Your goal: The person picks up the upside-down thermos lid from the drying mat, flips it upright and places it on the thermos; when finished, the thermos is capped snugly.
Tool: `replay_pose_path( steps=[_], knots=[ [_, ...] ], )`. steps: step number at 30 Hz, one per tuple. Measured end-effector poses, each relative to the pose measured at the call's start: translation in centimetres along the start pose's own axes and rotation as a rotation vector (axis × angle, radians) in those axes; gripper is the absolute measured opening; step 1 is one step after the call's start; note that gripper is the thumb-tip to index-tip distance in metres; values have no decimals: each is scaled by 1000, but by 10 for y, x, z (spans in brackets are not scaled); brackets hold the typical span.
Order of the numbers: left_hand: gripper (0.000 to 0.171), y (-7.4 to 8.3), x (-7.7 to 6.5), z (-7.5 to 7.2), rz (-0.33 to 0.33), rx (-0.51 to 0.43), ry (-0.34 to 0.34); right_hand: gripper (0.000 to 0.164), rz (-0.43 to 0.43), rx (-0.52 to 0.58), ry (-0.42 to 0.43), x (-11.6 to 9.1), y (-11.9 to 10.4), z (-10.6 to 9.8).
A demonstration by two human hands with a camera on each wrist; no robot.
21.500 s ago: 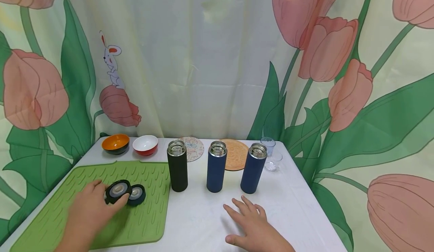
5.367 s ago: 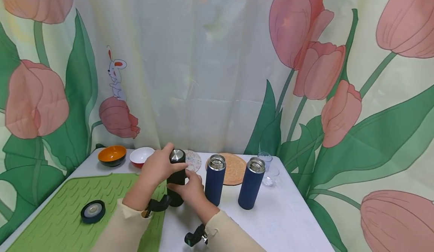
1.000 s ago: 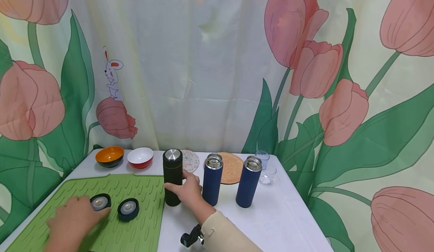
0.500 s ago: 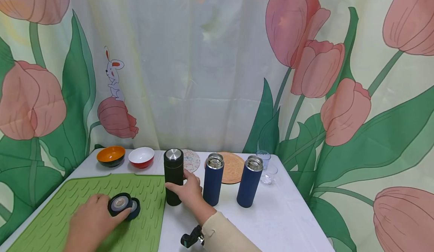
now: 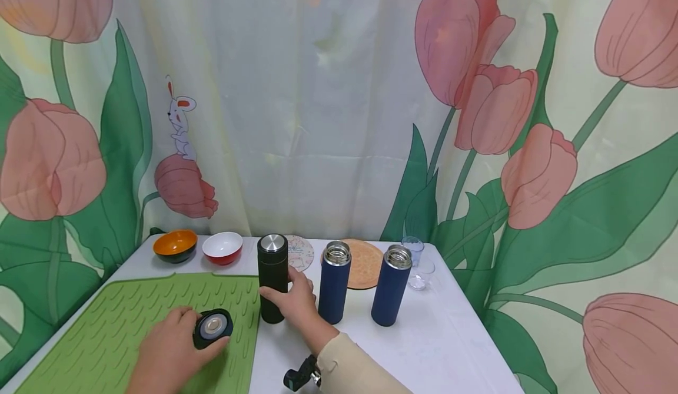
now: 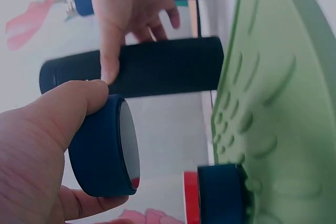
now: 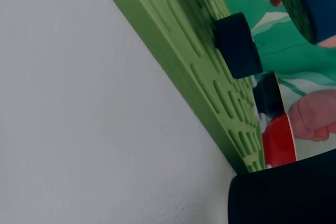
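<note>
My left hand [image 5: 172,347] pinches a dark blue bottle lid [image 5: 213,326] by its sides, raised over the green mat, its inner face showing. A second dark blue lid [image 6: 220,192] rests on the mat in the left wrist view; in the head view the held lid hides it. My right hand [image 5: 298,303] grips the lower half of the upright black thermos bottle [image 5: 272,279], which has a steel-topped lid on. Right of it stand two blue thermos bottles, one in the middle [image 5: 333,288] and one farther right [image 5: 391,291], both uncapped with steel necks.
The green ridged mat [image 5: 106,329] covers the table's left side. Behind it sit an orange bowl [image 5: 175,244] and a red-and-white bowl [image 5: 223,247]. A floral disc [image 5: 300,252], a round cork-coloured board [image 5: 365,264] and clear glasses [image 5: 418,276] stand at the back.
The black bottle, uncapped at first, gained its lid with both hands on it. Since then my left hand has picked up the left lid and carried it rightward; my right hand keeps holding the bottle.
</note>
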State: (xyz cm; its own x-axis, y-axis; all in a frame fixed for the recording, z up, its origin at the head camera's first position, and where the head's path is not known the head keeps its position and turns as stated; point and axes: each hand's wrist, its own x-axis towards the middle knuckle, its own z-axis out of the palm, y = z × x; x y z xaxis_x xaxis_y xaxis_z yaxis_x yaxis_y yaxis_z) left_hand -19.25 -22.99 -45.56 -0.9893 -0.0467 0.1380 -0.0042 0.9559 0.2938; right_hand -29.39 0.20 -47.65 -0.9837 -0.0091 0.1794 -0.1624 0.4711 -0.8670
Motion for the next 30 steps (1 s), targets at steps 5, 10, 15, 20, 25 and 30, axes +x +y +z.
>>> replay_pose_path(
  steps=[5,10,15,20,25,30],
  knots=[
    [107,11,-5,2,35,-36,12,57,-13,6,-18,-7,3,-3],
    [102,20,-7,0,42,-75,31,72,11,30,-47,-19,5,-9],
    [104,27,-7,-2,40,-90,16,71,25,74,-121,-31,7,-20],
    [102,35,-5,1,54,-133,11,68,54,109,-173,-42,7,-31],
    [98,46,-3,3,82,-185,31,61,6,83,-223,-49,2,-43],
    [92,59,-3,2,94,-224,38,51,-54,65,-290,-53,-2,-61]
  ],
)
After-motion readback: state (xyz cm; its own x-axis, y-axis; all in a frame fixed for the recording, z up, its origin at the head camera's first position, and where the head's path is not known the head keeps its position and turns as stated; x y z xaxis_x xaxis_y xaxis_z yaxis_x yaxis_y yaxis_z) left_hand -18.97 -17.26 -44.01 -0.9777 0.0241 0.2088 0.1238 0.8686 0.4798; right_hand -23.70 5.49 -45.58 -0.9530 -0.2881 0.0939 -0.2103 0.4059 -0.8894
